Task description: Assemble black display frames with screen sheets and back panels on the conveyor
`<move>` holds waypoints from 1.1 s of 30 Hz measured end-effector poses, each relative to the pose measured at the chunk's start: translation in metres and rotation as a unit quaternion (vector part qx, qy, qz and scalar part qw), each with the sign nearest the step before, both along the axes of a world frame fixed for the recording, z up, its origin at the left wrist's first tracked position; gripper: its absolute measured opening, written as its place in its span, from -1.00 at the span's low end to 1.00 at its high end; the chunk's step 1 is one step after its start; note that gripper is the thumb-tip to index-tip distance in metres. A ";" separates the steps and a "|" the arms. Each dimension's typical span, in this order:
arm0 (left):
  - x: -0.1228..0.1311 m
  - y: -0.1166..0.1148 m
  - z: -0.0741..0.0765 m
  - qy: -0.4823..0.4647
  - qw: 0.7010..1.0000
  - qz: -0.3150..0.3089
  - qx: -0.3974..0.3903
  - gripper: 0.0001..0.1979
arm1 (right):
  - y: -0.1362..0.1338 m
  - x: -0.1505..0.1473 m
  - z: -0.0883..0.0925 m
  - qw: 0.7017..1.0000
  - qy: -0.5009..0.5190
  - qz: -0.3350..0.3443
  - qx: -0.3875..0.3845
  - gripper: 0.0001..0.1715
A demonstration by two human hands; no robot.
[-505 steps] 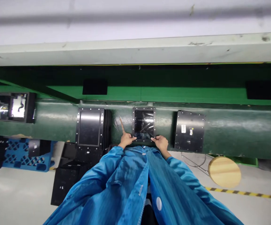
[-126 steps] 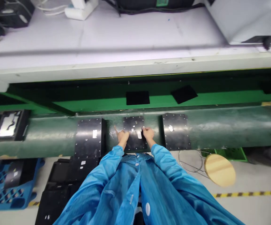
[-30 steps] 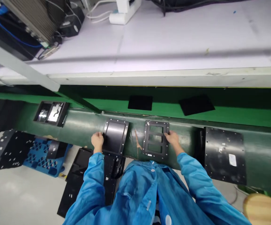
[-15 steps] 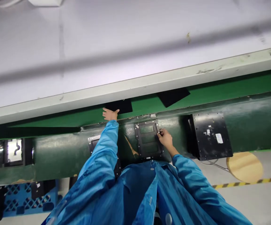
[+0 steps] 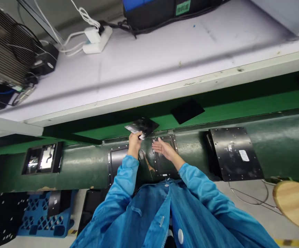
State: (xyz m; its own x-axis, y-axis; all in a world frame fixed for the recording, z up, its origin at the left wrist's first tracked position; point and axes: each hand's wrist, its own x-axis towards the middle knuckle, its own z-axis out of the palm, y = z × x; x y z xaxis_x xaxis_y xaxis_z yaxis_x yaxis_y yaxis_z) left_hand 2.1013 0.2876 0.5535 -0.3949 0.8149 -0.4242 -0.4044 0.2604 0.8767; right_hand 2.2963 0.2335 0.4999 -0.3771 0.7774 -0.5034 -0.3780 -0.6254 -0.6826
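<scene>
My left hand [image 5: 134, 142] is closed on the near edge of a glossy black sheet [image 5: 146, 126], which tilts up under the shelf's front edge. To its right, my right hand [image 5: 164, 148] stretches out flat above a black rectangular frame [image 5: 163, 165] with bright studs along its rim. Nothing is in that hand. A second black framed panel [image 5: 118, 157] lies left of the first, partly covered by my left sleeve. Farther back on the green surface rests another black sheet [image 5: 187, 111].
The white shelf [image 5: 149, 75] overhangs the dark green bench [image 5: 87, 165]. A black box [image 5: 237, 155] stands to the right, an open black unit [image 5: 43, 158] to the left. Below are a round wooden stool [image 5: 296, 203] and a blue plastic pallet [image 5: 46, 220].
My left hand, open beside the sheet before, now grips it and has lifted it toward me. My right hand has left the frame's right edge and moved over it, fingers extended. The view shifted.
</scene>
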 end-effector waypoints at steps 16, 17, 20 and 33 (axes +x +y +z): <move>0.127 -0.213 -0.047 -0.242 0.970 0.022 -0.012 -0.65 | -0.053 0.050 -0.010 0.992 -0.040 -0.014 -0.120 -0.66; 0.125 -0.212 -0.047 -0.266 0.963 0.037 -0.023 -0.73 | -0.052 0.052 -0.002 0.994 -0.028 0.003 -0.108 -0.59; 0.115 -0.210 -0.041 -0.302 0.949 0.079 -0.049 -0.89 | -0.053 0.058 0.030 0.998 0.009 0.019 -0.058 -0.33; 0.087 -0.217 -0.027 -0.153 0.987 -0.044 -0.025 -0.68 | -0.082 0.054 0.095 0.991 0.134 -0.008 0.010 -0.23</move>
State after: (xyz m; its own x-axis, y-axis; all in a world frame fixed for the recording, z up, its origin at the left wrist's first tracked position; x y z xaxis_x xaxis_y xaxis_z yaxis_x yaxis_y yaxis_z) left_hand 2.1881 0.0709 0.5263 -0.1699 0.8156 -0.5531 -0.6220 0.3466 0.7022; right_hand 2.3506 0.1520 0.5946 -0.4833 0.7924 -0.3721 -0.5563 -0.6062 -0.5684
